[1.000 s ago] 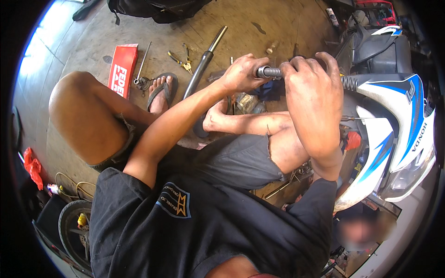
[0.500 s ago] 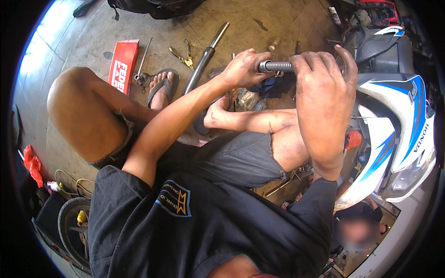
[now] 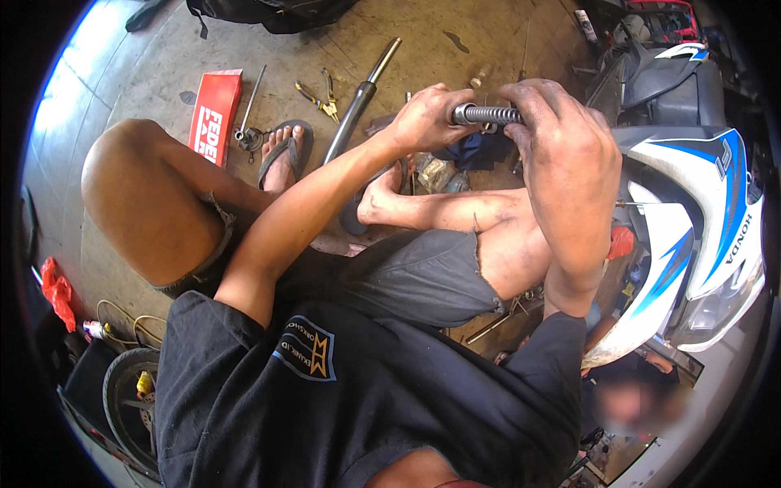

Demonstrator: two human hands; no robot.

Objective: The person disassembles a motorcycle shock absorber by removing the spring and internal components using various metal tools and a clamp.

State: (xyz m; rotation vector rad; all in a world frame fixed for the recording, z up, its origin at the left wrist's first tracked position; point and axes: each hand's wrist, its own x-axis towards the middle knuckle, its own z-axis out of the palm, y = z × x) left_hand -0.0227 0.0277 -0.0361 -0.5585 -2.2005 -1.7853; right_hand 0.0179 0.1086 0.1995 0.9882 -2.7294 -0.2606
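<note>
My left hand is closed around a metal tube, whose round shiny rim shows beside my thumb and forefinger. A steel coil spring sticks out of that rim toward the right. My right hand is closed on the spring's outer end, with thumb and fingers bent about it. The fingers hide that end of the spring, and my left hand hides most of the tube. Both hands are raised in front of me, above my bent right leg.
On the floor ahead lie a black and silver fork leg, yellow-handled pliers, a thin rod and a red box. A white and blue motorcycle body stands close at the right. A wheel is at the lower left.
My right hand's fingers, stretched over the spring's end before, have curled around it, and the hand has tilted. A little more of the spring shows. My left hand has stayed put.
</note>
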